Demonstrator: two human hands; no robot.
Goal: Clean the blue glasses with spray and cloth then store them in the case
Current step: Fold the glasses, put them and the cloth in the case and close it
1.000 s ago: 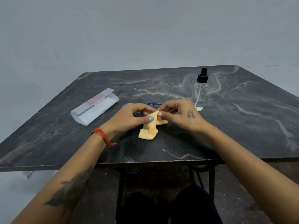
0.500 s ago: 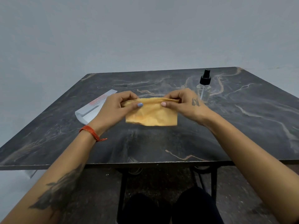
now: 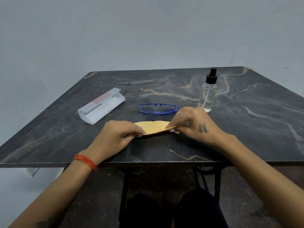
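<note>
The blue glasses [image 3: 158, 109] lie folded on the dark marble table [image 3: 246, 129], just beyond my hands. An orange cloth [image 3: 153, 126] is stretched nearly flat between my hands, low over the table. My left hand [image 3: 117, 137] pinches its left corner and my right hand [image 3: 194, 124] pinches its right corner. The clear spray bottle [image 3: 208, 92] with a black nozzle stands upright behind my right hand. The white glasses case [image 3: 101, 106] lies open at the left.
The table's front edge [image 3: 148, 162] runs just under my wrists. A plain grey wall stands behind the table. My dark-clad knees show below the table between its black metal legs.
The cloth went from bunched to spread upright in the air, and is now lowered and laid nearly flat close to the table. The glasses, hidden before, are now in view.
</note>
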